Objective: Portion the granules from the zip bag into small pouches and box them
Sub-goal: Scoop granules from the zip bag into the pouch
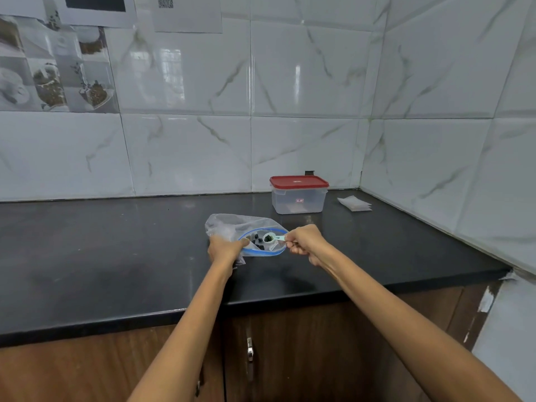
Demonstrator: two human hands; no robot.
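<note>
I have the clear zip bag (232,227) lying on the black countertop (116,256), its blue-edged mouth held open toward my right. My left hand (224,249) grips the near lip of that mouth, fingers curled round the plastic. My right hand (304,242) pinches the handle of a small pale measuring scoop (272,237), whose bowl sits inside the mouth and carries a clump of dark granules (268,237). A few more dark granules lie loose in the bag just left of the scoop. Behind the bag, near the tiled wall, stands a clear plastic box (298,201) with its red lid (298,181) on; I cannot make out its contents. To its right lies a stack of small white pouches (355,203), flat on the counter.
</note>
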